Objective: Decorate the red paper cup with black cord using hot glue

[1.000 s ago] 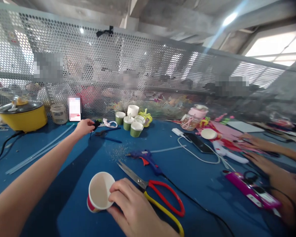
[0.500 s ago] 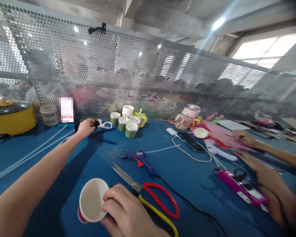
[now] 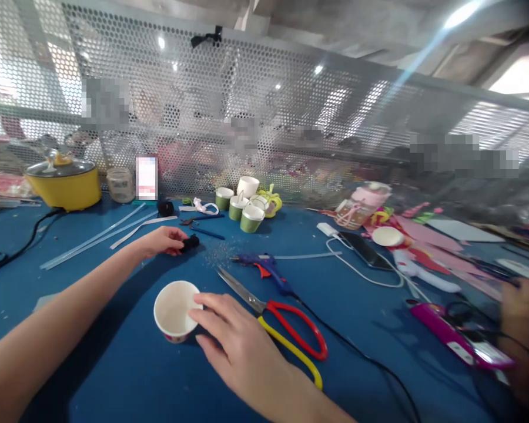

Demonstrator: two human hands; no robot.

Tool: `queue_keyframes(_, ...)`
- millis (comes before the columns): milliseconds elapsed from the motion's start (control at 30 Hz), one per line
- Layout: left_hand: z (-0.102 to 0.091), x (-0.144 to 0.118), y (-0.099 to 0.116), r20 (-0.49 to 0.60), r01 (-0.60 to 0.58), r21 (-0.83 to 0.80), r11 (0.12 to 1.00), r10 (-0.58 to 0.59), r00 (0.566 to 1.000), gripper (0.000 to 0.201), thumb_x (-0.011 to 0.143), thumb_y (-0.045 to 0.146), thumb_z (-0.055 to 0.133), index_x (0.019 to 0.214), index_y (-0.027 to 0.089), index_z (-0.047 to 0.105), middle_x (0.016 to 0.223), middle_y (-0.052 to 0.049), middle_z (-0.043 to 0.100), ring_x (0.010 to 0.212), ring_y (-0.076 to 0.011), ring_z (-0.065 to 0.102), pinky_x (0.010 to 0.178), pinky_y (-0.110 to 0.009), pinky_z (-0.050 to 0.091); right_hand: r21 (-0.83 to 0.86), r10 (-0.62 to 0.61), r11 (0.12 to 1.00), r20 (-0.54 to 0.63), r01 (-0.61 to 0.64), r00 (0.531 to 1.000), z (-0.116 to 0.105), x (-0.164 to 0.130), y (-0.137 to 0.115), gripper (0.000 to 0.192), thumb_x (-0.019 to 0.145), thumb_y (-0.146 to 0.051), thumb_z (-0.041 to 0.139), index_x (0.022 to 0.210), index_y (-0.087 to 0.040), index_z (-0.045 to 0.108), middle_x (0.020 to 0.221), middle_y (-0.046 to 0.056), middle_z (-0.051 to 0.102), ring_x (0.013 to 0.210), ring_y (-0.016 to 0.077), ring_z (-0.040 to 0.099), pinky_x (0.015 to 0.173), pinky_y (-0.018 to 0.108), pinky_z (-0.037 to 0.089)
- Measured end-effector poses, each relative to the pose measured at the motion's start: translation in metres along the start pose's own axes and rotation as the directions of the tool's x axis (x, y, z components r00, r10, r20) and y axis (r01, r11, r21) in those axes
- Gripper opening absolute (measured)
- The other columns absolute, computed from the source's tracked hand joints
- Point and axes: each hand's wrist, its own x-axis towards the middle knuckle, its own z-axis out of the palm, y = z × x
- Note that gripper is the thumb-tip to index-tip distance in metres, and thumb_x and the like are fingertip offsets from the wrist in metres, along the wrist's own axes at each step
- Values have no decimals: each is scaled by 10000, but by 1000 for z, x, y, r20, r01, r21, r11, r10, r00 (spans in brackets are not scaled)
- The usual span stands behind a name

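A white paper cup [image 3: 173, 310] with a red patterned base stands upright on the blue table [image 3: 127, 376]. My right hand [image 3: 235, 343] rests beside it, fingertips touching its rim. My left hand [image 3: 163, 241] is stretched out farther back, its fingers closed on a small black object [image 3: 189, 242] just above the tabletop. Scissors [image 3: 275, 320] with red and yellow handles lie just right of the cup. A blue glue gun [image 3: 267, 271] lies behind them.
Green and white cups [image 3: 242, 208] cluster at the back by a perforated metal screen [image 3: 264, 117]. A yellow pot [image 3: 64, 182] and cable sit far left, clear sticks [image 3: 97, 235] beside. A phone [image 3: 364, 249], pink items and another person's hand [image 3: 524, 305] are at right.
My left hand has drawn back from the far edge toward me with the small black object. The cup went from tilted in my right hand to standing upright. The view shifted left.
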Motion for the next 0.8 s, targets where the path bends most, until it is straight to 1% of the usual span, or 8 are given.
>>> queue_keyframes(100,1,0,-7,-106,-37,102,994,47,993,244,686,176,548,924,121,557,720,-13,612,578,-114,603,502,-217,467,6,-19,1000,-70,20,997,2,-2,-1,271,792,-125,475,1043,-191,550,1129,77,550,1002,190,532,853,335,475)
queue_keyframes(200,0,5,-10,-202,-62,258,964,116,973,278,700,165,531,976,127,543,761,-16,604,614,-131,602,525,-238,470,22,-14,1000,-160,17,987,3,-4,0,238,802,-146,483,1026,-191,550,1100,85,562,993,177,550,865,335,477)
queue_keyframes(333,-2,19,-6,-271,-54,475,878,204,941,300,706,130,559,1006,131,550,779,-23,609,757,-177,597,707,-306,478,51,-1,999,-245,14,970,3,-4,1,176,801,-146,491,957,-186,563,1020,77,590,956,166,567,838,308,492)
queue_keyframes(400,-3,29,0,-292,-36,554,832,234,927,300,768,184,541,1063,136,524,895,-47,608,845,-189,581,772,-348,467,68,-5,997,-259,24,966,2,-4,1,174,799,-148,489,951,-191,564,996,73,599,936,162,573,806,289,504)
queue_keyframes(467,-6,42,8,-288,-15,615,789,242,927,295,831,276,490,1097,147,500,1079,-78,549,912,-191,559,769,-392,475,83,-10,996,-252,32,968,2,-5,0,186,798,-145,488,963,-188,562,993,77,602,925,161,578,796,280,505)
queue_keyframes(500,-8,49,11,-277,-3,640,769,235,932,304,833,281,487,1107,150,495,1106,-83,536,928,-195,555,772,-396,476,90,-12,995,-241,35,970,2,-5,0,191,796,-142,488,968,-183,561,995,82,602,924,161,579,800,278,502)
queue_keyframes(667,-20,76,19,-189,61,716,696,109,976,301,825,283,501,1099,157,503,1101,-74,538,939,-202,553,770,-386,477,109,22,994,-188,-1,982,2,-6,5,192,790,-133,492,962,-172,567,985,87,599,912,157,578,793,255,491)
queue_keyframes(800,-23,80,10,-173,52,729,682,111,979,290,831,285,491,1094,165,507,1107,-76,536,938,-196,552,775,-385,476,120,5,993,-190,19,982,2,-6,9,196,782,-142,504,966,-169,564,975,93,602,892,165,580,771,261,495)
